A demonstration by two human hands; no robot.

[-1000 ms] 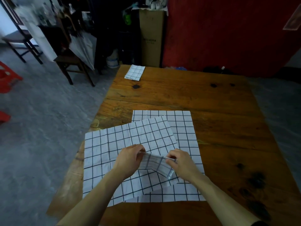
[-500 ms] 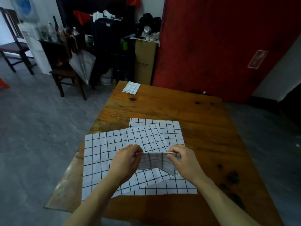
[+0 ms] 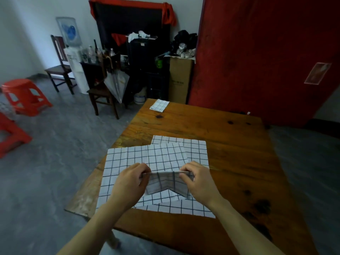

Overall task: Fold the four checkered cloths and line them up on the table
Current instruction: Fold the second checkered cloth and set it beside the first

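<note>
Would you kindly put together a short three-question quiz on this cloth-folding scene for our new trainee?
1. True or false: the left hand and right hand both pinch the same small cloth.
2. How many cloths lie spread flat under the hands?
3. Where does the folded cloth lie? A. far left corner of the table; B. on the orange stool; C. under the right forearm.

Key: 1. True. 2. Two, the upper flat cloth overlapping the lower flat cloth. 3. A.
</note>
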